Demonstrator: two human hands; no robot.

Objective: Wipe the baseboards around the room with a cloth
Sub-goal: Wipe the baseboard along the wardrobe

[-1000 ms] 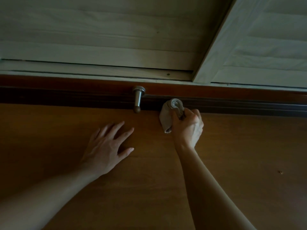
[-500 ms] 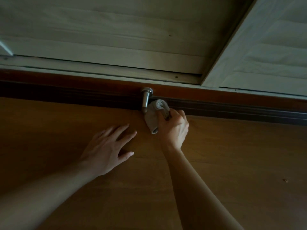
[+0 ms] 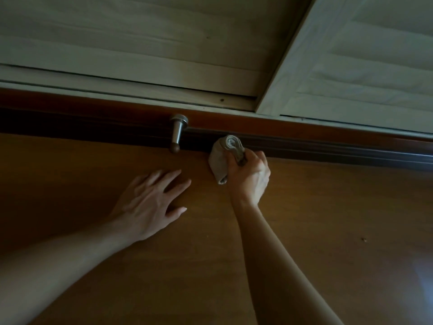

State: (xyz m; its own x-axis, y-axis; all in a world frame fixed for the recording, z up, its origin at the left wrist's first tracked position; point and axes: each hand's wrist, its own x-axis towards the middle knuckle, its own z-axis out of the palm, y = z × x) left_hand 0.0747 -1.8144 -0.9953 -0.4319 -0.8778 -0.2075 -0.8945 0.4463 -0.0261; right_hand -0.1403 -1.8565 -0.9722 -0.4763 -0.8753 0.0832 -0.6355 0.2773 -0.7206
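We noted the right hand [image 3: 249, 177] clenched round a rolled grey cloth [image 3: 219, 160], its upper end touching the dark baseboard [image 3: 328, 146] just right of a metal door stop [image 3: 177, 134]. The left hand [image 3: 150, 202] lay released, fingers spread flat on the wooden floor [image 3: 328, 207].

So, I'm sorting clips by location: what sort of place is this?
Probably a room in a home, seen near floor level: wooden floor, a dark baseboard along its edge, a metal door stop jutting from it, pale panelling above.
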